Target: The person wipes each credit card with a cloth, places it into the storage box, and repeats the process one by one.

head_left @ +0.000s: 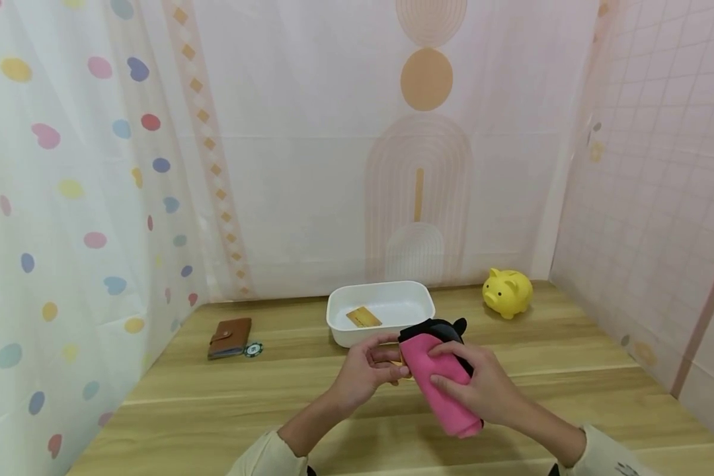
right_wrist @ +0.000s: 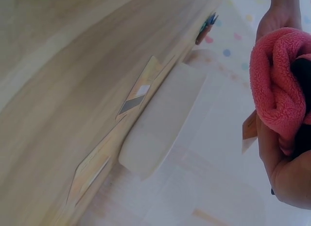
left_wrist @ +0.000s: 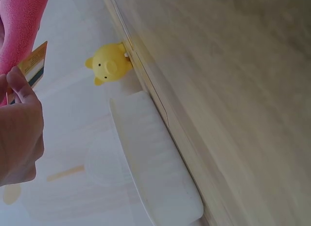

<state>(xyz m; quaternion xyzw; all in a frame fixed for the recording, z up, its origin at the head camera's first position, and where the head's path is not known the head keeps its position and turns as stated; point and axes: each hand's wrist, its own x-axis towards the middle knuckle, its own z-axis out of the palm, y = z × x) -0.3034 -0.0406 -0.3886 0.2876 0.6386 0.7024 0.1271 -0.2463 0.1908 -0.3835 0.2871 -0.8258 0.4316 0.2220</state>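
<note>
My right hand [head_left: 484, 387] grips a folded pink fuzzy cloth item with black trim [head_left: 422, 360] in the head view. Its fingers lie across the pink side, and a black rounded bit sticks out at the top. Beside it, my left hand [head_left: 359, 373] pinches a gold card [left_wrist: 35, 63], which shows against the pink fabric in the left wrist view. From the right wrist, the pink pile [right_wrist: 272, 85] and its black part fill the right side. How far the card reaches behind or into the cloth is hidden.
A white tub [head_left: 339, 330] stands ahead with a gold card [head_left: 364, 317] in it. A yellow piggy bank [head_left: 508, 293] is at the back right. Far left lie a brown wallet [head_left: 230, 337] and a poker chip [head_left: 253, 349]. Card-like flat pieces [right_wrist: 141, 87] lie near the tub.
</note>
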